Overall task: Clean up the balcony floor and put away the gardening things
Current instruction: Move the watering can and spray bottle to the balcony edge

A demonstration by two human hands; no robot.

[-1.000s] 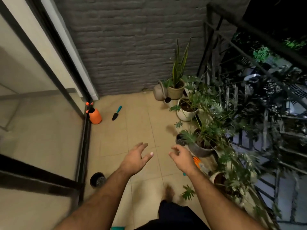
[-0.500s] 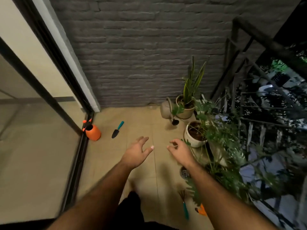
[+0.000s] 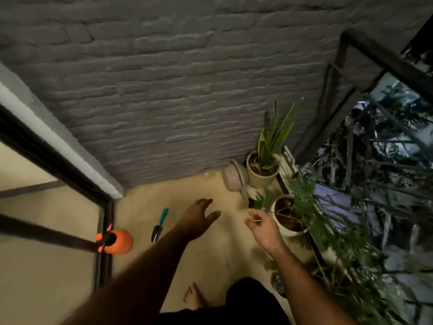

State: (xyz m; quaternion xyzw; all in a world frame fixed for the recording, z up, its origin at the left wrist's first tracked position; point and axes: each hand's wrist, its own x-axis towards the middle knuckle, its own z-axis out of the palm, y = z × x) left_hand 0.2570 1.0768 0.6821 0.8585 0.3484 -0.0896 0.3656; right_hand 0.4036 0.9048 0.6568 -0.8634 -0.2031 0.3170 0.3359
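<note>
On the tiles, teal-handled trowel [image 3: 159, 224], dark blade

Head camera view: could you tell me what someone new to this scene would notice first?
Probably the bright orange sprayer on the tiled floor by the glass door frame, with a teal-handled trowel lying just to its right. Both bare hands, left hand and right hand, reach forward holding nothing, toward potted plants lining the railing.

Small pot [image 3: 278, 283] behind right forearm, blurred.
</note>
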